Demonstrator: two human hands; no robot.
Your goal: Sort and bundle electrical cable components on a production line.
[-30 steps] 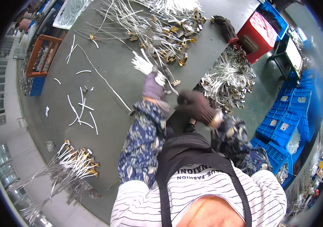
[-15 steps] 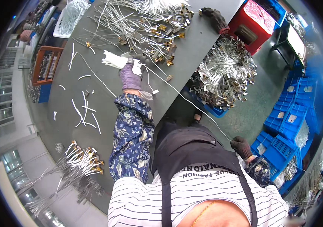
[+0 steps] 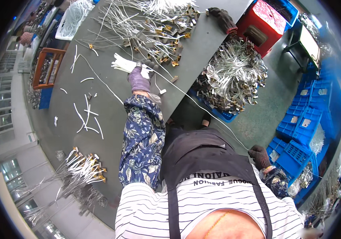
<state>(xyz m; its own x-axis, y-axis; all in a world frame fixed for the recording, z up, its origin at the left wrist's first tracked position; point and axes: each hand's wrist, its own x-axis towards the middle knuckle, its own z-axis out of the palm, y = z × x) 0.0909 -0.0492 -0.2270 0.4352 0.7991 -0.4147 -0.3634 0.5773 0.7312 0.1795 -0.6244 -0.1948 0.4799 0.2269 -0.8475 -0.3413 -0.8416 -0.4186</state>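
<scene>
On the grey worktop (image 3: 110, 119), at about eleven o'clock from the person's chest, a bundle of white strips (image 3: 127, 65) lies pinned under the gloved left hand (image 3: 139, 77), fingers closed over its end. From there a thin white wire (image 3: 202, 109) runs toward four o'clock into the gloved right hand (image 3: 259, 156), curled shut around it beside the hip. At twelve o'clock sits a heap of brass-tipped wires (image 3: 150, 32); at two o'clock, a blue crate of silvery ones (image 3: 232, 77).

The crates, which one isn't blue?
The red crate at the top, beside the table. The other crates on the right are all blue.
</scene>
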